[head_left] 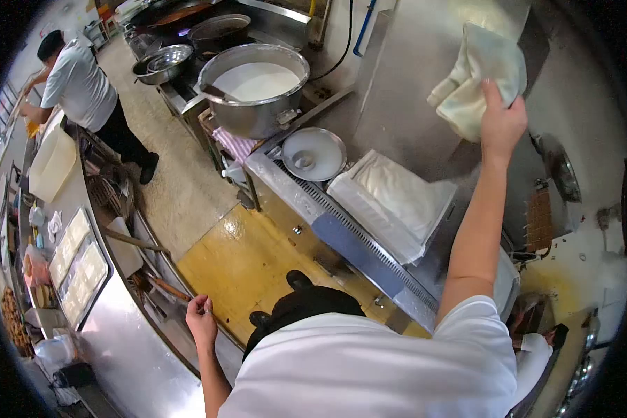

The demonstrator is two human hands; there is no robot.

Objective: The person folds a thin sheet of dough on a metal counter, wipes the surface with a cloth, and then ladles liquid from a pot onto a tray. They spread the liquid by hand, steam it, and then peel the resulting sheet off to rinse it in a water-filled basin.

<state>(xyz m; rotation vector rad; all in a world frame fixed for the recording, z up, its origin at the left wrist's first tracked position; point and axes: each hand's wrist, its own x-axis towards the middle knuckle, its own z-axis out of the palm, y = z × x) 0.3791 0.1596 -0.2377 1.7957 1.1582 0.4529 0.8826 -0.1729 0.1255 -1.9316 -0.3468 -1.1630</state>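
Note:
My right hand (503, 122) is closed on a folded pale cloth (503, 63), held over the upper right part of the steel worktop (411, 104). The cloth hangs in loose folds from my fingers. Below it on the worktop lies a white cloth-covered flat stack or tray (397, 195). A round metal lid or shallow pan (314, 154) with whitish wet film sits beside that stack. My left hand (201, 320) hangs low by the left counter, fingers curled in, with nothing visible in them. The tip of a wooden handle (168, 287) lies close to it.
A large steel pot (252, 118) of white liquid stands at the back, near metal bowls (161, 64). On the left counter (129, 348) are trays of pale flat pieces (83, 275) and a plastic tub (51, 164). A co-worker (83, 87) stands far left. Yellow floor (230, 258) lies between.

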